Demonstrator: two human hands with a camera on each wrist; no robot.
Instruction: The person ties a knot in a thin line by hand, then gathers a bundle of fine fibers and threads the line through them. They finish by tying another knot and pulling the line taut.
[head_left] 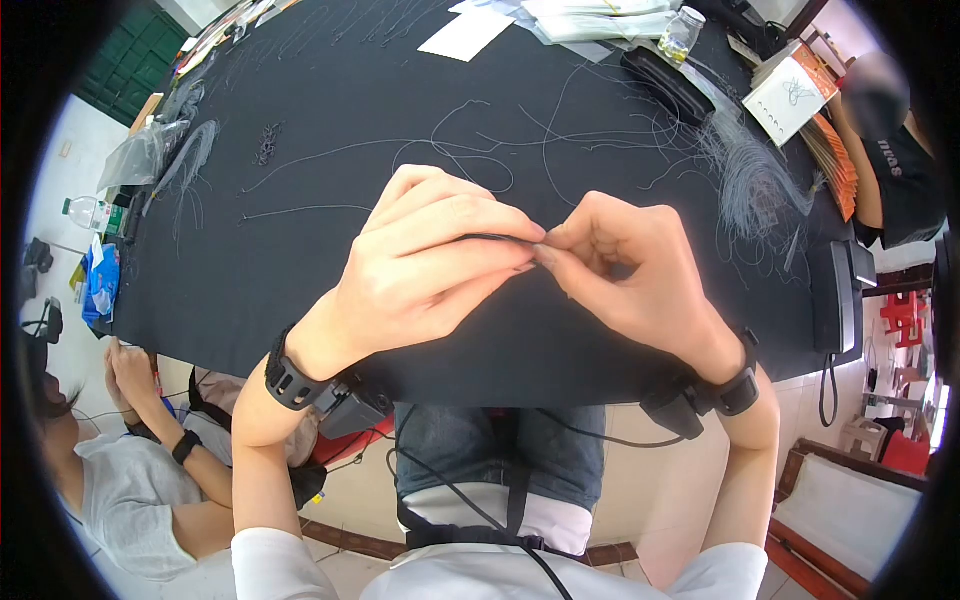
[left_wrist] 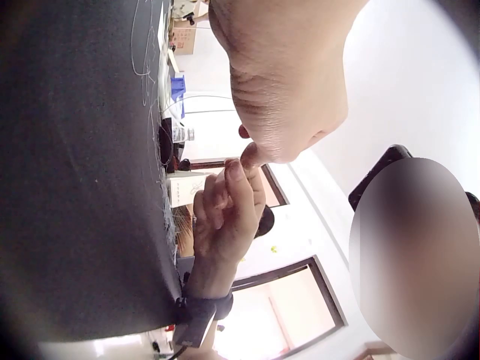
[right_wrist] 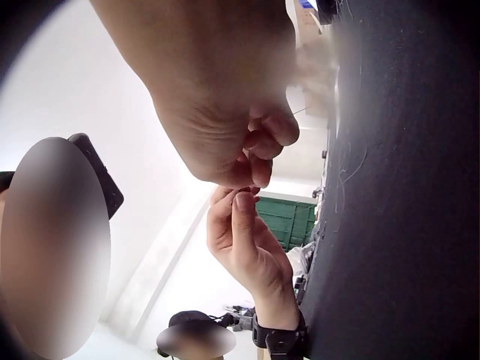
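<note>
Over the black table, my left hand [head_left: 425, 255] pinches a thin dark strand [head_left: 490, 237] that lies between its fingers. Thumb and index finger of my right hand [head_left: 645, 262] pinch at the strand's end, right at the left fingertips. A grey thread [head_left: 305, 211] runs out to the left from behind the left hand. In the left wrist view the right hand [left_wrist: 225, 225] meets the left fingertips. The right wrist view has the left hand [right_wrist: 255, 251] below the curled right fingers; the strand itself is mostly hidden there.
Loose threads [head_left: 460, 150] curl across the black table [head_left: 330, 110]. A bundle of grey strands [head_left: 755, 175] lies at right, near a black case [head_left: 668, 85] and glass jar [head_left: 682, 35]. Papers [head_left: 468, 33] are at the back. Another person [head_left: 140, 490] sits at left.
</note>
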